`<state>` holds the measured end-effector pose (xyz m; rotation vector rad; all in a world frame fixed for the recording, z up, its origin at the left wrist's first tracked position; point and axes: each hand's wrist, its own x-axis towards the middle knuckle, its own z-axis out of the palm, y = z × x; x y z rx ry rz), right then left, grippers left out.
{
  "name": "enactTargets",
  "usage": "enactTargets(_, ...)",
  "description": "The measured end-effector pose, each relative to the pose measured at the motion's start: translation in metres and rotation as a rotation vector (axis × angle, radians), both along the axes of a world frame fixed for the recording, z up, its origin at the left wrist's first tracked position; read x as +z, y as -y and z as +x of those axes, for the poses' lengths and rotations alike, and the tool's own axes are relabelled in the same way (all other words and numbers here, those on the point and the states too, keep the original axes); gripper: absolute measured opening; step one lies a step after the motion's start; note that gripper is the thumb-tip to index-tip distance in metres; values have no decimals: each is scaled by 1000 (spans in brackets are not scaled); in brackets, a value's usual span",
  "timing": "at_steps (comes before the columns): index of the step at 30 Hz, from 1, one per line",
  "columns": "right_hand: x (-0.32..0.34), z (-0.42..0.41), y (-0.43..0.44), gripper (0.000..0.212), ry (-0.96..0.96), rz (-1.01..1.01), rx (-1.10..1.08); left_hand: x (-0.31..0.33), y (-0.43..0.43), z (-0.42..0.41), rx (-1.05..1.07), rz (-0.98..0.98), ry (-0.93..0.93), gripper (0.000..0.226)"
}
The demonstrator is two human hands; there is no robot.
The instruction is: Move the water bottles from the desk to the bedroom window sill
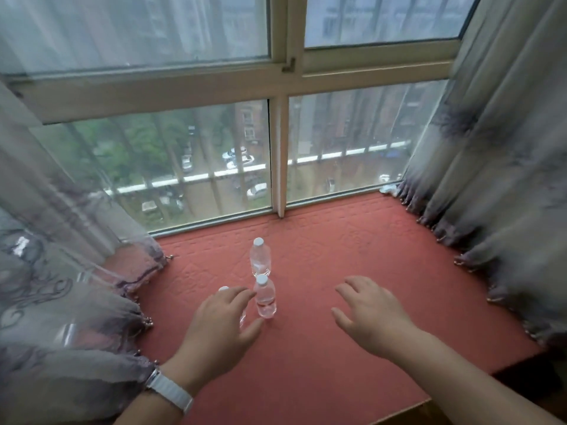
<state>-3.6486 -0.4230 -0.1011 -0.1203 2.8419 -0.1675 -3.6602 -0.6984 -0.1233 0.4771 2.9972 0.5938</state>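
Observation:
Three small clear water bottles with white caps stand upright on the window sill's red quilted mat (352,259). The far bottle (260,257) is nearest the glass, and the middle bottle (265,300) stands just in front of it. The third bottle (223,289) is mostly hidden behind my left hand (219,328); only its cap and a sliver of its body show. That hand curves loosely around it with the fingers and thumb spread. My right hand (372,317) hovers over the mat to the right, fingers apart, holding nothing.
Sheer grey curtains hang over the sill at the left (61,286) and at the right (497,194), their beaded hems on the mat. The window frame (279,154) closes the back. The sill's front edge (423,403) runs at the lower right.

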Motion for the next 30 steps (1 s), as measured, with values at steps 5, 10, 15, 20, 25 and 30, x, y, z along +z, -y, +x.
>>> enactTargets(5,30,41,-37,54,-66,14,-67,20,-46,14,-95,-54,66,77)
enactTargets(10,43,91,-91,55,-67,-13,-182,44,-109,31,-211,-159,60,89)
enactTargets(15,52,157,-164,54,-53,-21,-308,62,-195,63,-314,-180,10,81)
enactTargets(20,73,233,-247,58,-82,-51,-444,82,-291,111,-458,-138,-137,54)
enactTargets(25,80,333,-333,57,-124,-65,-584,85,-408,176,-632,-182,-142,52)
enactTargets(30,77,420,-393,55,-129,-107,-788,81,-505,229,-836,-300,-151,59)
